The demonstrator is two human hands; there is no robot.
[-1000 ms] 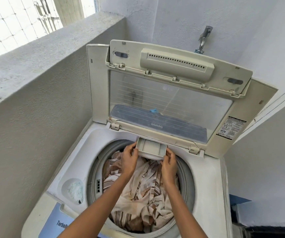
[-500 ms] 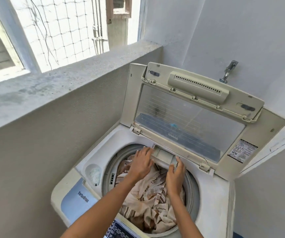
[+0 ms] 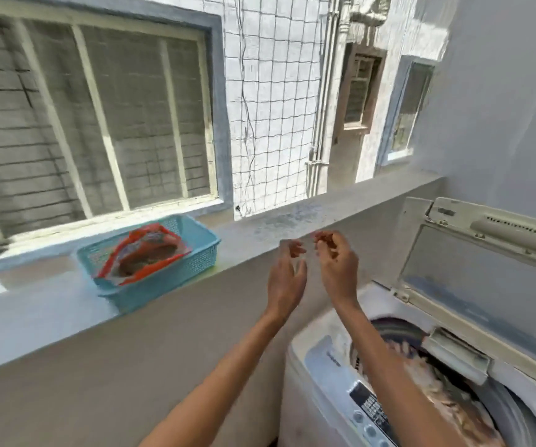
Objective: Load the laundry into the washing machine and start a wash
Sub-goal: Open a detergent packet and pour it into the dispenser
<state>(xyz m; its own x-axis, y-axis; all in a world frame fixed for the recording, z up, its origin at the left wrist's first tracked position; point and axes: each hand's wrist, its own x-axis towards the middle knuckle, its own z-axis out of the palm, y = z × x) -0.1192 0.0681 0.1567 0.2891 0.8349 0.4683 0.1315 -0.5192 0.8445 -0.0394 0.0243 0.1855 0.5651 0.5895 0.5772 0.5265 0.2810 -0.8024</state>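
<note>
Your left hand (image 3: pixel 284 282) and right hand (image 3: pixel 337 266) hung raised, fingers loosely curled, holding nothing. They hovered just before the ledge (image 3: pixel 292 217), between blue basket (image 3: pixel 202 253) and washing machine (image 3: pixel 321 375)

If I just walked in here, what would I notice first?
Probably the bright blue basket sitting on the grey ledge at the left, with a red and orange packet inside it. Next, two bare hands raised in the middle, the left hand and the right hand, fingers loosely curled and holding nothing. At the lower right, the washing machine stands with its lid up and laundry in the drum.
</note>
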